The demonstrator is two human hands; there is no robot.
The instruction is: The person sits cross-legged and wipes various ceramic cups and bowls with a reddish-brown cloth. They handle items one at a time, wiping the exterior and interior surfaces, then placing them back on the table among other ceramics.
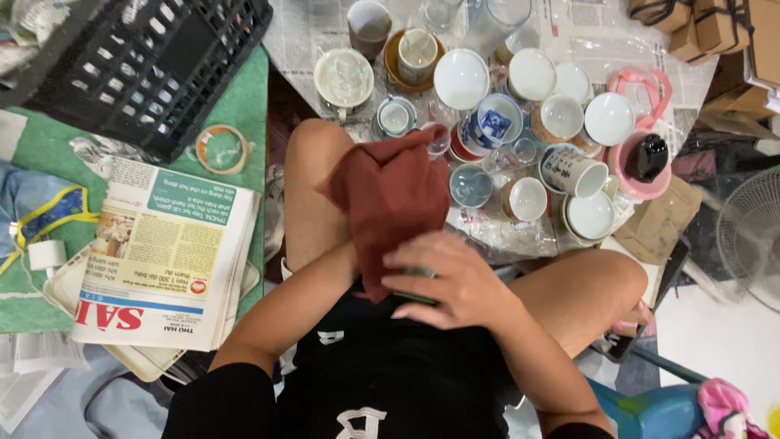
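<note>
- The person sits on the floor with knees apart, and the right hand (459, 284) lies curled over a dark green, flat-edged object (414, 296) held low in the lap; only a sliver of it shows, so I cannot tell what it is.
- A rust-red cloth (390, 199) drapes from the lap up over the left knee, and its lower end is bunched on the dark object under the right hand's fingers (422, 264).
- The left hand (366, 272) is hidden under that cloth; its forearm runs in beneath the cloth, but whether it is closed or open I cannot tell.
- Judging by this, one piece is in the middle of being wiped, pressed between cloth and hand.
- Just beyond the knees, on a sheet of newspaper spread on the floor (569, 41), stands a crowd of white and patterned ceramic cups, bowls and saucers (528, 122), most of them upright. Which are already wiped and which wait I cannot say; none are wrapped.
- By the left knee lies a folded stack of newspapers (166, 260) on a green mat (244, 97), the stack looking thick and barely used.
- A roll of clear tape (221, 149) rests beside a black plastic crate (138, 65) at the mat's far edge.
- Brown cardboard boxes (707, 24) sit at the far right corner of the newspaper sheet.
</note>
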